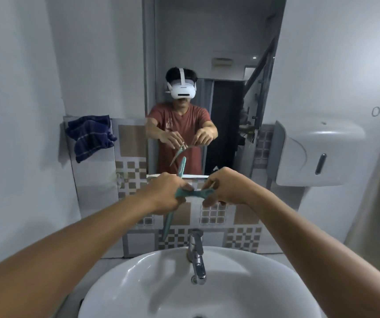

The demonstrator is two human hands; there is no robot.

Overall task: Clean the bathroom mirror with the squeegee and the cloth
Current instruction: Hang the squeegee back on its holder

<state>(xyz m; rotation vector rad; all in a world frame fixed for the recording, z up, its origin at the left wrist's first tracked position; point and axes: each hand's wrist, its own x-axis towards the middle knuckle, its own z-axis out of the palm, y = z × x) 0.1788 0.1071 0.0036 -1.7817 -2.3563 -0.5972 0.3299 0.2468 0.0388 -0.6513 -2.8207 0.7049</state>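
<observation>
A tall mirror [221, 53] hangs on the wall above the tiled splashback and shows a person in a red shirt with a white headset. I hold a teal squeegee [195, 194] in front of the mirror's lower edge. Its long blade [181, 167] stands nearly upright, one end against the glass, the other end low near the tap. My left hand [166, 191] grips the blade end of the handle. My right hand [225, 188] pinches the far end of the handle. A dark blue striped cloth [91, 136] hangs over the ledge to the left of the mirror.
A white round basin [120, 283] lies below my arms, with a chrome tap [197, 255] at its back. A white paper towel dispenser [315, 154] juts out from the right wall. Patterned brown and white tiles [131, 161] cover the wall under the mirror.
</observation>
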